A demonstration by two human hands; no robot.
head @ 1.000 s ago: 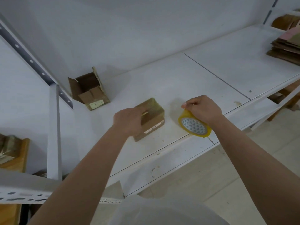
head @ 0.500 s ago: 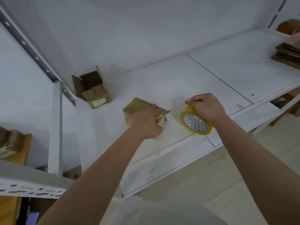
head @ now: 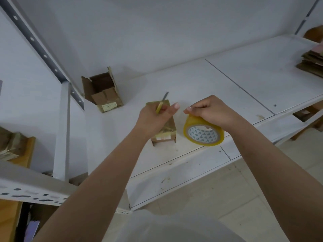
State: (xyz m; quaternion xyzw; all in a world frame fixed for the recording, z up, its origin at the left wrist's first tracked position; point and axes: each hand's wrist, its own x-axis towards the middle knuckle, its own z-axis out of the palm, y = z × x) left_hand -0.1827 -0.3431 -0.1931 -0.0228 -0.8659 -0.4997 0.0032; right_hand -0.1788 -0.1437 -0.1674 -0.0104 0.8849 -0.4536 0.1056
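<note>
The small taped box (head: 168,132) stands on the white shelf (head: 227,88), close to its front edge. The left hand (head: 153,119) lies over the top of this box and grips a yellow cutter (head: 159,108), whose grey blade sticks out past the box's far end. Just right of the box, the right hand (head: 211,112) pinches the top of a yellow tape roll (head: 202,135), held on edge with its patterned core facing the camera. Behind the box and to its left, well apart, an open cardboard box (head: 103,91) sits by the wall. Far to the box's right lies a stack of flattened cardboard (head: 312,62).
</note>
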